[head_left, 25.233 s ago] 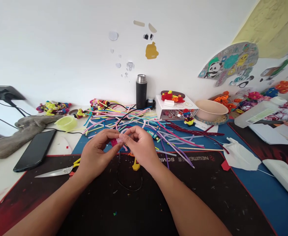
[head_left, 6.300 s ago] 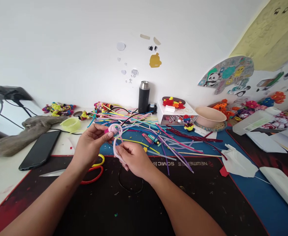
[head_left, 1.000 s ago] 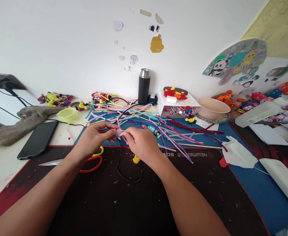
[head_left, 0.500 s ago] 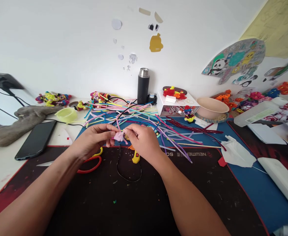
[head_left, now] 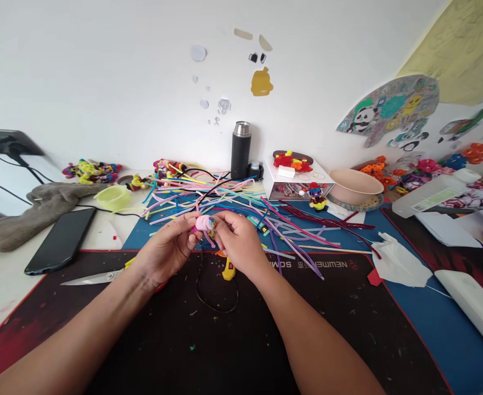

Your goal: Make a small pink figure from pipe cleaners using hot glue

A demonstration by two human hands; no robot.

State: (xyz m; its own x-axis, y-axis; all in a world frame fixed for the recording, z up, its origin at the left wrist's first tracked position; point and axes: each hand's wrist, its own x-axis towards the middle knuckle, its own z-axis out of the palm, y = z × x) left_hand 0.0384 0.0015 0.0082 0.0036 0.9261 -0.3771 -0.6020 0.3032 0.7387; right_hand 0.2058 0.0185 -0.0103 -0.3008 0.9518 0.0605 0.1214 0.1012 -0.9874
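A small pink figure of wound pipe cleaners (head_left: 205, 223), with pink ends sticking out and some blue at its right side, is held up over the mat's far edge. Fingers and thumb of my left hand (head_left: 171, 241) pinch it from the left. My right hand (head_left: 239, 241) closes on its right side, its fingertips partly hidden. Just below lie a yellow cutter (head_left: 228, 270) and a black cord loop (head_left: 217, 310). Scissors (head_left: 97, 278) lie under my left wrist, their handles mostly covered.
Loose pipe cleaners (head_left: 307, 236) spread behind my hands. A black flask (head_left: 240, 149), a white box (head_left: 272, 186) and a pink bowl (head_left: 354, 185) stand along the wall. To the left are a phone (head_left: 62, 240) and a grey branch-like object (head_left: 52, 211); tissue (head_left: 402, 260) lies right.
The pink piece has turned in my fingers and now shows a rounder face with blue at its right. My left hand has shifted slightly right and down, uncovering more scissor blade.
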